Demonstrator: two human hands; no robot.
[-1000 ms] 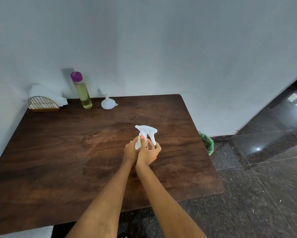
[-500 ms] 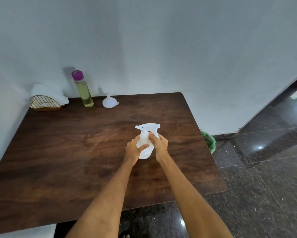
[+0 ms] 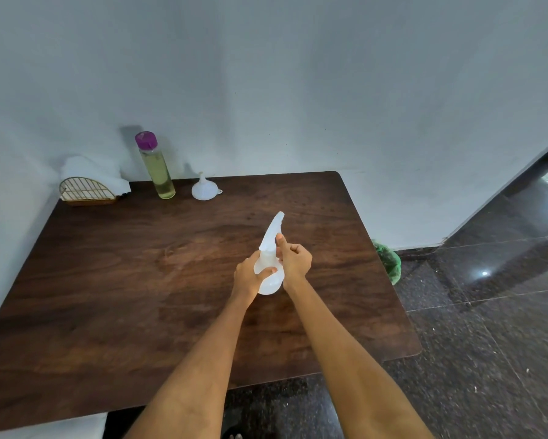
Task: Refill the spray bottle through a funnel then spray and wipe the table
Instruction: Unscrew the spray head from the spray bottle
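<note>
**Hands twist the sprayer head round on the bottle**

The left hand [image 3: 248,275] wraps its fingers round the body of the spray bottle [image 3: 268,280], pinning it near the middle of the table [image 3: 107,280]. The right hand [image 3: 293,258] grips the bottle's neck, thumb pointing up along the sprayer head [image 3: 272,231]. Half a second ago that head lay crosswise with its nozzle to the right; now it points away toward the wall, so the cap is likely being unscrewed and the filling has not begun. At the far left edge stand a napkin holder [image 3: 87,191], the refill bottle [image 3: 157,167] with its purple cap, and the funnel [image 3: 204,189], all untouched.
</note>
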